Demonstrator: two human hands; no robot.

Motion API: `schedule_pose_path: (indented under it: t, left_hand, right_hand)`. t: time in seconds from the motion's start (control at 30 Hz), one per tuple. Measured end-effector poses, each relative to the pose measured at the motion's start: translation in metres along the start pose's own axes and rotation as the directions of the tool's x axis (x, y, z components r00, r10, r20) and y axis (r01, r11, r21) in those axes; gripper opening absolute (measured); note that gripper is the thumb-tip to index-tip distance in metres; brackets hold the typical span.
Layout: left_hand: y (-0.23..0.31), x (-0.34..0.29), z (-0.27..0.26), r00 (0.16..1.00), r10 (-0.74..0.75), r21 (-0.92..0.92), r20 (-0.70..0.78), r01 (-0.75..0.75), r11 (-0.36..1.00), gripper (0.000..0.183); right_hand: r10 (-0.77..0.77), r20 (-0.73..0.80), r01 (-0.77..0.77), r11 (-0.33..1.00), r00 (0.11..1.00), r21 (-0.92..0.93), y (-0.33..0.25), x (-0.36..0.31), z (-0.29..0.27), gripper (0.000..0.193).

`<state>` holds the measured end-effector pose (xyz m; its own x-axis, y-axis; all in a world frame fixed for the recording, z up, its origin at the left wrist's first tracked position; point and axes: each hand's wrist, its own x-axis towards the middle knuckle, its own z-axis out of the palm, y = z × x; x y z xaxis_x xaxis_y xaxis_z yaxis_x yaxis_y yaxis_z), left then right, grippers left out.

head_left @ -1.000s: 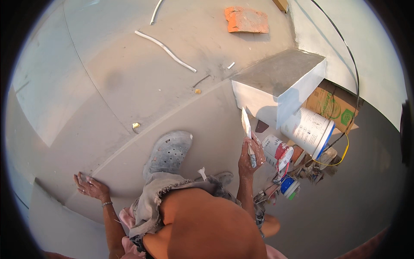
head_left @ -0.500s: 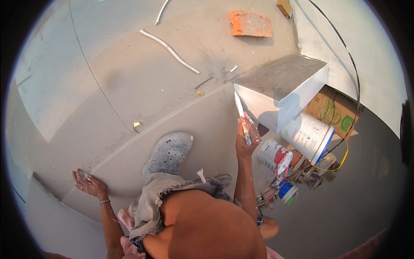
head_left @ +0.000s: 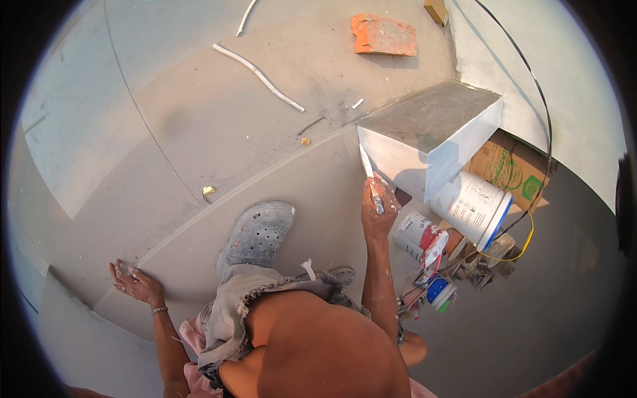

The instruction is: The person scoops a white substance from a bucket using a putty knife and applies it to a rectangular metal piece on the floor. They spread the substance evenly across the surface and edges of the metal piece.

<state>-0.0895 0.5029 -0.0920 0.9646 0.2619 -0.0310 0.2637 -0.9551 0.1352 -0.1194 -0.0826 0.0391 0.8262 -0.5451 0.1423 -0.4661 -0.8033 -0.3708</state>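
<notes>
My right hand (head_left: pixel 379 207) is closed around a paintbrush (head_left: pixel 366 162) with a long white front part. The brush's tip touches or lies very close to the left edge of a white-sided block (head_left: pixel 391 159). A grey, unpainted top (head_left: pixel 438 116) covers that block. Far to the left, my left hand (head_left: pixel 137 283) lies with fingers spread on the grey step edge (head_left: pixel 179 232), holding nothing. Between the two hands a grey clog (head_left: pixel 257 232) is on my foot.
Right of my right forearm stand a white and red paint can (head_left: pixel 418 235), a large white bucket (head_left: pixel 468 205) and a cardboard box (head_left: pixel 507 166). A broken brick (head_left: pixel 383 35) and white tubing (head_left: pixel 259 76) lie on the far ledge. A black cable (head_left: pixel 524 60) hangs at the right.
The whole view has shifted very slightly. My right hand and the paintbrush stay at the block's left edge, and my left hand remains in place.
</notes>
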Motion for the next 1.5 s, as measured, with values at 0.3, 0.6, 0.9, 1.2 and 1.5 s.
schedule_pose_path:
  t: [0.3, 0.6, 0.9, 1.2, 1.5]
  left_hand:
    - [-0.005, -0.002, 0.003, 1.0, 0.004, 0.004, -0.001, -0.004, 1.0, 0.046]
    - [-0.003, -0.001, 0.002, 1.0, 0.005, 0.01, 0.004, -0.005, 1.0, 0.047]
    - [-0.002, -0.003, 0.0, 1.0, 0.002, -0.011, -0.005, -0.002, 1.0, 0.048]
    - [-0.009, -0.005, -0.001, 1.0, 0.0, 0.028, -0.01, 0.0, 1.0, 0.048]
    - [0.0, -0.001, -0.006, 1.0, 0.01, 0.011, -0.006, -0.01, 1.0, 0.047]
  right_hand:
    - [-0.058, -0.018, 0.057, 0.998, 0.998, -0.023, -0.012, 0.028, 0.016, 0.011]
    - [-0.033, 0.029, 0.035, 0.996, 0.999, -0.078, -0.029, 0.047, 0.019, 0.01]
    - [0.034, 0.008, -0.034, 0.999, 0.999, -0.016, 0.004, -0.013, -0.002, 0.014]
    - [-0.111, -0.052, 0.102, 0.982, 0.992, -0.16, 0.015, -0.04, -0.027, 0.021]
    - [-0.036, -0.162, -0.008, 0.966, 0.986, -0.259, -0.051, -0.065, -0.091, 0.021]
